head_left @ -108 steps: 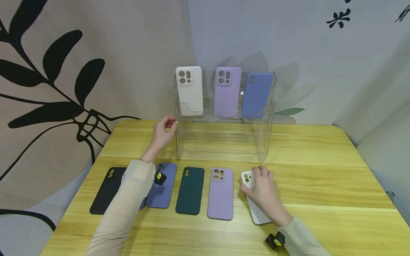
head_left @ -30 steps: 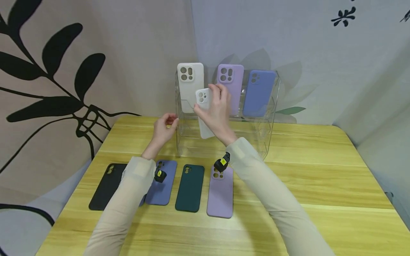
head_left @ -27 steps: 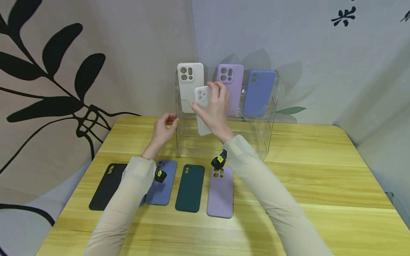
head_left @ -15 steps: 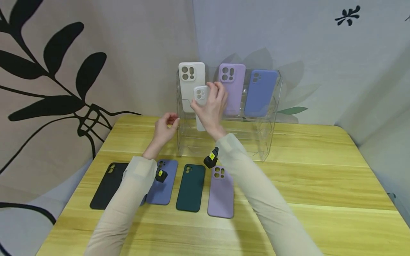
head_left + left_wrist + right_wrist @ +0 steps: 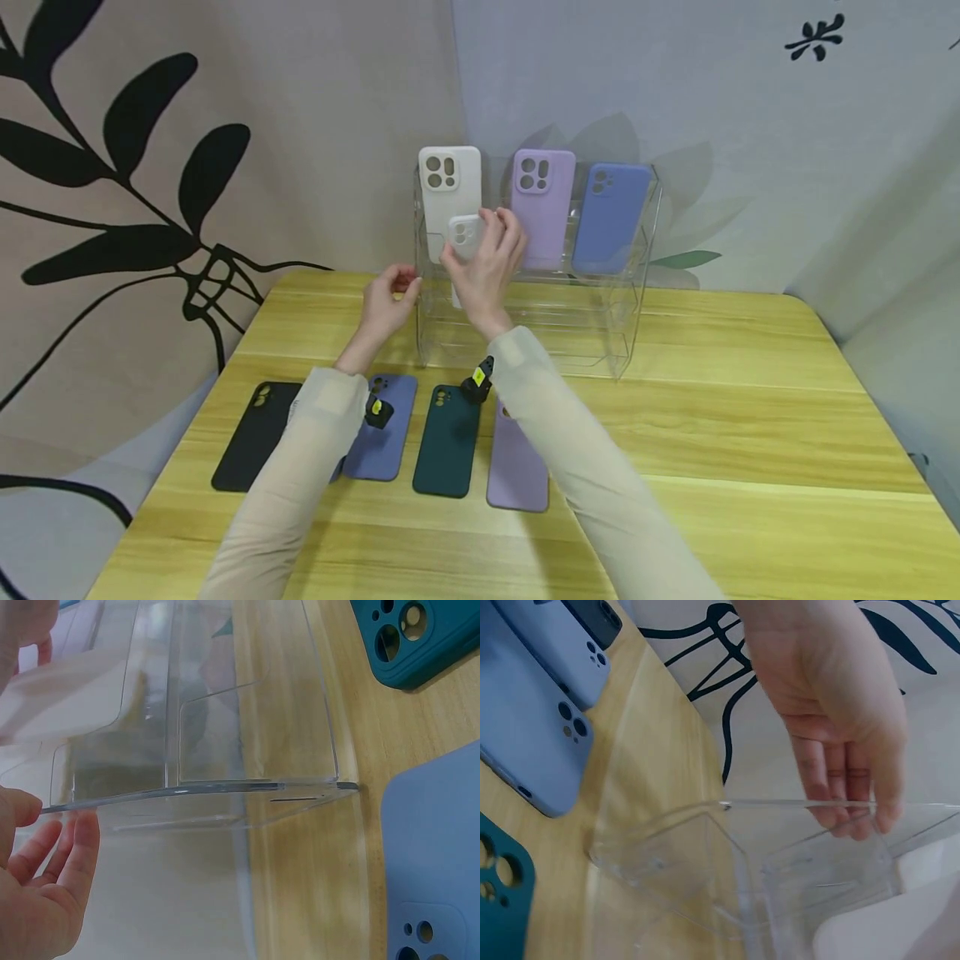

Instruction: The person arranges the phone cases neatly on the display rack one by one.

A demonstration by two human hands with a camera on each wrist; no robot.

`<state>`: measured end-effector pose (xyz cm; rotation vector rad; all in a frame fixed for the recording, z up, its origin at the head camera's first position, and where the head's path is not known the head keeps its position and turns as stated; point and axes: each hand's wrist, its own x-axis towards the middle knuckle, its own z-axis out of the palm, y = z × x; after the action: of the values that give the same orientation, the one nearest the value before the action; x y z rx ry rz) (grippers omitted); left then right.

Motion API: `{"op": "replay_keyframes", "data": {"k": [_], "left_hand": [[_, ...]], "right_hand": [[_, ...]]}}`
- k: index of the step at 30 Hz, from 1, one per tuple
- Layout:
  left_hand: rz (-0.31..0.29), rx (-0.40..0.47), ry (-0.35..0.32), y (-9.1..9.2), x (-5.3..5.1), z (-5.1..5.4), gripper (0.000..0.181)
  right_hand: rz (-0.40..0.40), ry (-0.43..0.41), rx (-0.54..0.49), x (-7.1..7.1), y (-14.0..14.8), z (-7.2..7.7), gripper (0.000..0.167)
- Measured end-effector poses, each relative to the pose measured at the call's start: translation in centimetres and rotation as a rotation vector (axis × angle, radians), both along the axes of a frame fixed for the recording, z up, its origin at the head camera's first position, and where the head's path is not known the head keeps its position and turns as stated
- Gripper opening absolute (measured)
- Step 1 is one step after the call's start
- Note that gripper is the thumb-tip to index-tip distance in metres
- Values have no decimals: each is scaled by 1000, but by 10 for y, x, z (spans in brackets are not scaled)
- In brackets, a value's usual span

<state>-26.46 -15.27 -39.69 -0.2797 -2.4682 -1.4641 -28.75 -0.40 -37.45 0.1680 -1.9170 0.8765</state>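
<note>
My right hand [image 5: 486,271] grips a small white phone case [image 5: 465,236] by its edges, in front of the upper tier of a clear stepped rack [image 5: 517,362]. Behind it a larger white case [image 5: 452,196] leans in the top tier, beside a lilac case [image 5: 543,212] and a blue case [image 5: 611,218]. My left hand [image 5: 386,312] pinches the rack's left side panel between thumb and fingers, as the left wrist view shows; in the right wrist view the left hand [image 5: 832,720] is at that panel's edge. The held case's lower end shows below the right hand.
On the wooden table [image 5: 750,417], in front of the rack, lie a black case [image 5: 255,437], a blue case [image 5: 382,442] partly behind the left wrist, a dark green case [image 5: 446,450] and a lilac case [image 5: 517,467]. A curtain with leaf prints [image 5: 150,117] hangs behind.
My right hand has picked up the small white case from the table's right part, carried it up to the rack, and lately moved left and slightly down. The left hand has stayed at the rack's side.
</note>
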Motion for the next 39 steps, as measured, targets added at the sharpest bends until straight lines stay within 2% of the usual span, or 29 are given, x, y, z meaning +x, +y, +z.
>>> {"op": "replay_keyframes", "data": {"k": [6, 16, 23, 32, 39], "left_hand": [[-1, 16, -3, 1, -2, -2, 22], [-4, 9, 39, 2, -3, -5, 20], [-19, 14, 34, 2, -3, -5, 21], [-11, 19, 45, 1, -3, -3, 19], [-10, 24, 43, 0, -2, -4, 19]], "right_hand": [[-17, -51, -27, 3, -8, -6, 58], [-9, -162, -12, 7, -19, -6, 61], [-40, -184, -36, 7, -26, -5, 60], [-85, -252, -66, 7, -35, -1, 58], [-121, -237, -61, 6, -36, -4, 58]]}}
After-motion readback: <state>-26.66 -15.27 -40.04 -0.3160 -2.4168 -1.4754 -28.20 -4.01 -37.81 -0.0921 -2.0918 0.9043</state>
